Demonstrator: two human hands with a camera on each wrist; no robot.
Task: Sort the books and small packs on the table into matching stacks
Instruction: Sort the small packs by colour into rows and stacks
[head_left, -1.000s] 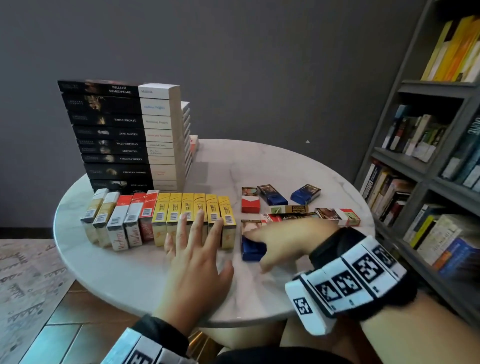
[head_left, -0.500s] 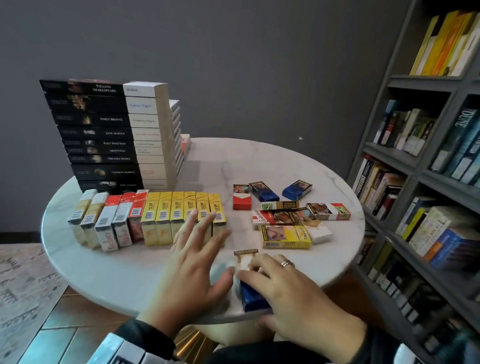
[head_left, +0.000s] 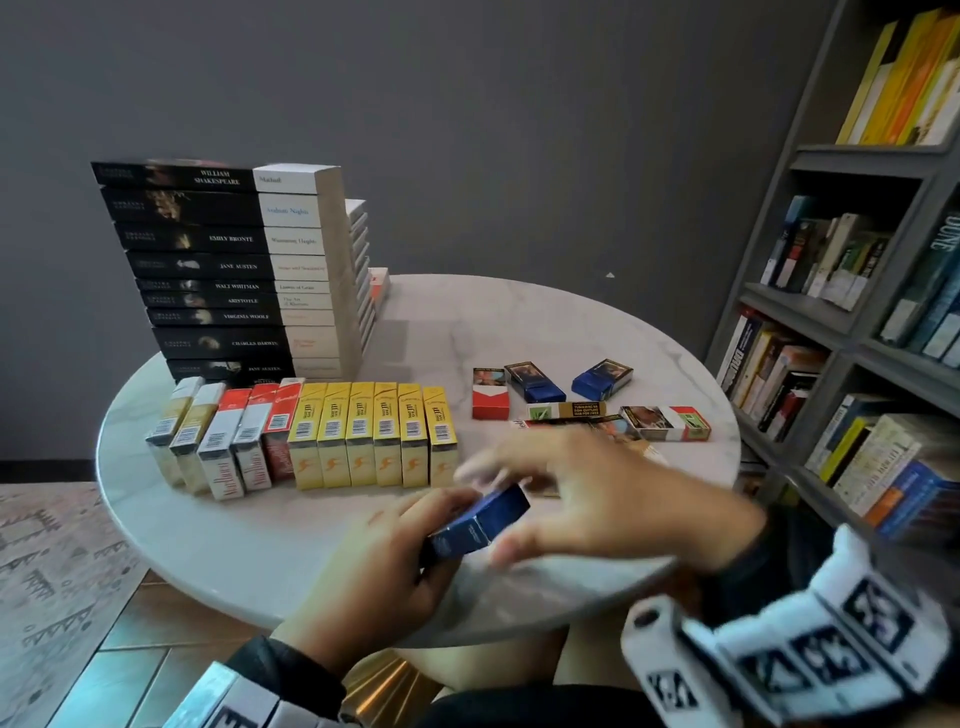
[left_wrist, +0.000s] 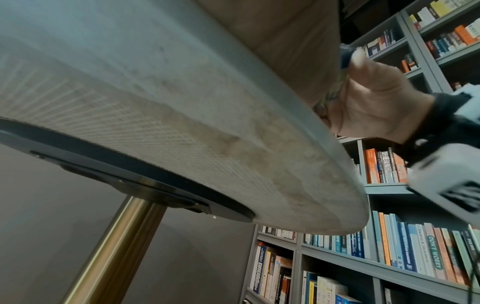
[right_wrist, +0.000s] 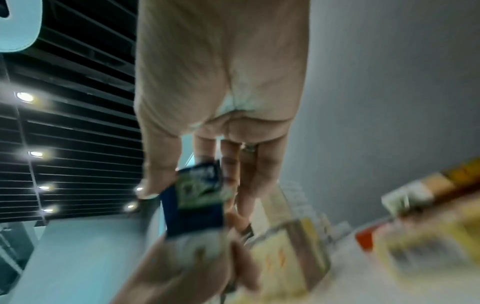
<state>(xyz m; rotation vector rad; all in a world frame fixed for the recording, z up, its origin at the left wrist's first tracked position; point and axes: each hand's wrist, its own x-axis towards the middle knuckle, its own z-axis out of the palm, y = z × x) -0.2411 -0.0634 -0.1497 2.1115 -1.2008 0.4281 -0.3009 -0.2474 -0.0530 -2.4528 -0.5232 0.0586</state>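
L hand (head_left: 384, 561) grips blue pack (head_left: 475, 525) w/ R hand (head_left: 597, 499) touching.

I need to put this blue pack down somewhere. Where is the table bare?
Bare marble lies in front of the yellow packs, towards the near rim of the table, and at the far side behind the loose blue packs. The right side, round the red-and-white pack, is crowded.

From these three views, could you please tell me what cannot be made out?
- Right hand: blurred in the head view; its hold on the blue pack is unclear.
- Loose packs near the bookshelf: partly hidden by that hand.
- Left hand: its own wrist view shows only the table's underside.
- Lower book spines: print too small.
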